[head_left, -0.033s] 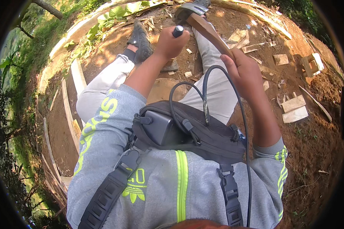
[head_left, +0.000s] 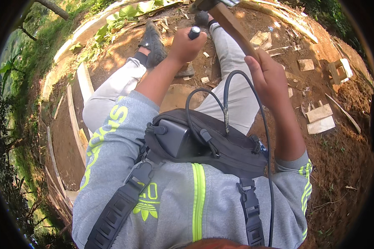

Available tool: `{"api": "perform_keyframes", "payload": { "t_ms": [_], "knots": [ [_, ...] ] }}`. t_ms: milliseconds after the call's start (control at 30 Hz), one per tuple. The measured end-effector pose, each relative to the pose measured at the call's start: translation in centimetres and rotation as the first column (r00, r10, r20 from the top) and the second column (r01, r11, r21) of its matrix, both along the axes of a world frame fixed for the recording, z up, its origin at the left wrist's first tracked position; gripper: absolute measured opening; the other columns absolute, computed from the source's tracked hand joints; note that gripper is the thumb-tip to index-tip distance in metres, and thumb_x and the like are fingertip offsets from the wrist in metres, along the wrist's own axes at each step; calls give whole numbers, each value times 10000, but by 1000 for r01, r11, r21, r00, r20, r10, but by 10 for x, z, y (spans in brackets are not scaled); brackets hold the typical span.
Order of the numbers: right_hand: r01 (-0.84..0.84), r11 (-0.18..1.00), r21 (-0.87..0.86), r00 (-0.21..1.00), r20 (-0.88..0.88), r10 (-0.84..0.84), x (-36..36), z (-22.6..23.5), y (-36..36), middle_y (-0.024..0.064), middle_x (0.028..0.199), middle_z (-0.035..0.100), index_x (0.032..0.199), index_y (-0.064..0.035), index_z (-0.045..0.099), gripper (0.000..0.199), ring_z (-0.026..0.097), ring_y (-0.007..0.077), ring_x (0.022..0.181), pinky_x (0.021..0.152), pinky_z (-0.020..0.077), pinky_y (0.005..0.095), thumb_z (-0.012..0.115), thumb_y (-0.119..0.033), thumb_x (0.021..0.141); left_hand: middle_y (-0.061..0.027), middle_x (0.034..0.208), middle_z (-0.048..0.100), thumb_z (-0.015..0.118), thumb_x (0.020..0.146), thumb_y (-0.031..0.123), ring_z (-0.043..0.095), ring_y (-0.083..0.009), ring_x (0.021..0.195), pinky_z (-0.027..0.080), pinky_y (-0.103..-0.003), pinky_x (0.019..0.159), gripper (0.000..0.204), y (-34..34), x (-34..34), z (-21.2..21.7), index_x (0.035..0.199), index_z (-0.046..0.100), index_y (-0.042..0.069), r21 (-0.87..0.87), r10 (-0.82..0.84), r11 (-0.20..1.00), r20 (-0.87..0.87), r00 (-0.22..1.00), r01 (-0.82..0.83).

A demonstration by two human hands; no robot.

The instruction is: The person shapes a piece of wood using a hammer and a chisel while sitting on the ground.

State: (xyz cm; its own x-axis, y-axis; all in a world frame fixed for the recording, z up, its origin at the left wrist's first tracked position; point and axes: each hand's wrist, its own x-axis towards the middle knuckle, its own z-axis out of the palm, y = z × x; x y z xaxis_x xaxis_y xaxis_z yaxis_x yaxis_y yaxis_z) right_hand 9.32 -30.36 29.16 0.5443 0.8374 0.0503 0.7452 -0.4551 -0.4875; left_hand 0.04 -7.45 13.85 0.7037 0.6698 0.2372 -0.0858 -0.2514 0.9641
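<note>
My left hand (head_left: 186,46) is closed in a fist around a dark cylindrical handle (head_left: 194,32), whose round end pokes out above the thumb. The rest of that tool is hidden by the fist. My right hand (head_left: 270,79) grips the wooden shaft of a hammer (head_left: 236,31), with the thumb laid along it. The metal hammer head is raised at the top edge of the view, beyond my left fist and to its right, partly cut off. Just below the fist a small block of wood (head_left: 186,70) lies between my legs.
My legs stretch forward on brown soil (head_left: 320,166). Wood offcuts (head_left: 306,65) and pale boards (head_left: 320,118) are scattered to the right. Long planks (head_left: 75,120) lie to the left. A black pouch (head_left: 207,145) with a looping cable (head_left: 253,91) sits at my waist.
The hammer has risen away and a little to the right, its head now partly out of view. My right hand has shifted slightly right. My left fist has barely moved.
</note>
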Motion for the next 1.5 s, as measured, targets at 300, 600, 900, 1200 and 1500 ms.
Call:
{"api": "perform_keyframes", "payload": {
  "t_ms": [300,600,900,1200,1500],
  "knots": [
    [79,989,126,988,-141,-61,-5,5,-9,206,761,665,1055,-49,620,373,672,423,735,669,500,517,561,-417,1069,40,593,490,674,967,231,429,-69,582,366,-328,548,363,-7,-4,3,674,551,55,-63,-27,998,-19,999,25],
    [63,994,86,997,-43,-59,-1,4,-9,194,746,653,1024,-36,610,342,646,412,705,657,487,506,585,-375,1065,50,603,513,673,958,217,450,-69,598,378,-317,552,337,-10,-3,-5,684,578,46,-38,-27,999,-15,1000,27],
    [70,992,108,991,-120,-57,-5,2,-11,180,721,620,1033,-23,624,364,623,361,669,648,473,463,587,-383,1071,45,595,492,661,971,215,434,-59,582,366,-325,532,376,-6,-2,-2,655,540,50,-86,-73,994,-43,996,69],
    [108,956,274,960,-279,-29,-4,-12,-12,196,737,633,1116,-30,636,346,635,388,690,651,477,451,585,-369,1068,23,593,525,678,951,225,470,-73,576,388,-327,534,349,-6,-2,-2,675,574,38,-30,-49,998,-39,998,48],
    [89,982,169,992,-101,-73,-6,-8,-15,212,763,652,1068,-33,656,313,663,417,739,671,486,492,588,-339,1066,-2,599,571,696,931,261,511,-88,578,431,-335,536,341,-4,-3,-6,703,614,21,-14,-45,999,-52,998,44]
  ]
}}
